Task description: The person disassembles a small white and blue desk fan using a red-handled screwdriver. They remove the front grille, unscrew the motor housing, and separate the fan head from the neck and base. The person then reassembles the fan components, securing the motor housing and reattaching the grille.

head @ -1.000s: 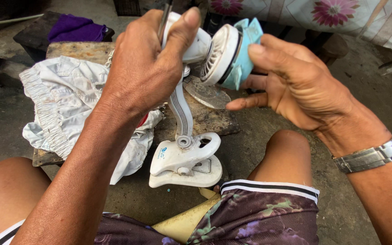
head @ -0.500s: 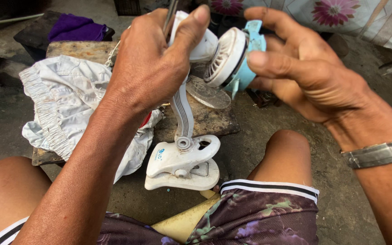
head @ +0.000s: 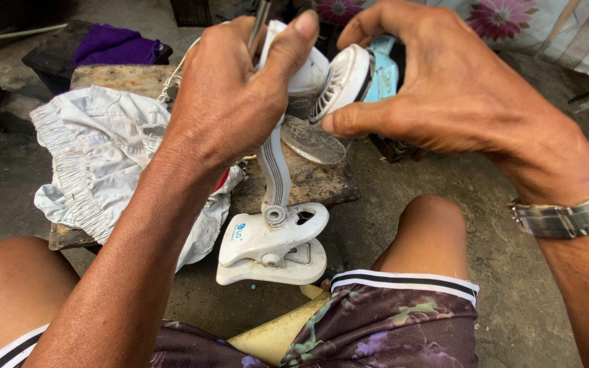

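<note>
At upper centre of the frame our left hand (head: 230, 102) clamps the white clip fan (head: 274, 204) and a thin tool (head: 260, 20). Our right hand (head: 444, 88) pinches the fan's motor housing (head: 349, 78), already bare of blades, though still attached.

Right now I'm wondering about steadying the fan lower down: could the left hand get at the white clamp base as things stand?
Probably yes. The white clamp base hangs in the open below the left hand, with nothing covering it. But that hand is wrapped around the fan's upper body and also holds a thin tool, so it would have to let go first.
</note>
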